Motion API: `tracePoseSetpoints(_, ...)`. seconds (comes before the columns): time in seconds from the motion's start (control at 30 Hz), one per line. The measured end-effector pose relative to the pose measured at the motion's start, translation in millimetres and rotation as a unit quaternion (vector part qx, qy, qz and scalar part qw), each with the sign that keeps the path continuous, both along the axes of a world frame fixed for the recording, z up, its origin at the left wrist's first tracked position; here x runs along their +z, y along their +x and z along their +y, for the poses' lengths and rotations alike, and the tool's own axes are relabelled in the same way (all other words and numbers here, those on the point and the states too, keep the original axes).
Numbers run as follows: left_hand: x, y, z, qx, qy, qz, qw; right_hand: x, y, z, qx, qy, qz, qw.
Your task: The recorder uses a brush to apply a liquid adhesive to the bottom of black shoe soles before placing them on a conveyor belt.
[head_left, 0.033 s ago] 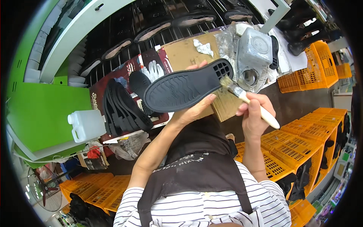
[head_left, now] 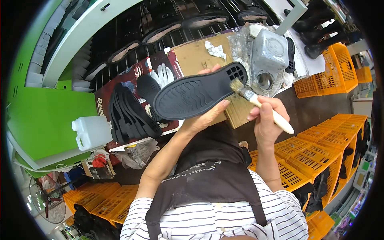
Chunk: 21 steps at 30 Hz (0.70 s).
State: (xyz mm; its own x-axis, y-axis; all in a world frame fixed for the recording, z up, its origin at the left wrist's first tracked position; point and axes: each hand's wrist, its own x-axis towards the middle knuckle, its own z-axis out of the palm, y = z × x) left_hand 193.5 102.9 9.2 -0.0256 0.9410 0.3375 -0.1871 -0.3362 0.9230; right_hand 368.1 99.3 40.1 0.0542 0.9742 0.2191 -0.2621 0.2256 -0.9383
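Note:
A black shoe sole (head_left: 188, 97) lies across my left hand (head_left: 205, 118), tread side up, with its grid-patterned heel to the right. My left thumb presses the near edge, while fingertips show past the far edge. In my right hand (head_left: 269, 125) is a paintbrush (head_left: 283, 123) with a cream handle and a metal band. Its pale bristles are at the sole's near edge, close to the heel grid; I cannot tell whether they touch. Left of the held sole, several black soles (head_left: 128, 114) stand stacked on edge, with another sole (head_left: 147, 89) beside them.
A cloudy plastic container (head_left: 270, 50) and a metal-rimmed cup (head_left: 264, 81) stand on plastic wrap at the right. Cardboard (head_left: 192, 54), a white glove (head_left: 163, 75) and crumpled tissue (head_left: 215, 50) lie on the bench. Left is a white jug (head_left: 94, 133); orange crates (head_left: 308, 154) line the right.
The brush has shifted slightly to the left along the sole's near edge. The sole has moved very slightly in my left hand's grasp.

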Motion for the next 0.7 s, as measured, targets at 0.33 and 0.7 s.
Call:
tracePoseSetpoints(0.33, -19, 18, -2, 0.021, 0.013, -0.055, 0.998, -2, -38, -5, 0.066, -0.032, 0.017, 0.997)
tracePoseSetpoints(0.7, -20, 5, -13, -0.062, 0.011, 0.129, 0.990, 11, -54, -8, 0.161, -0.048, 0.013, 0.986)
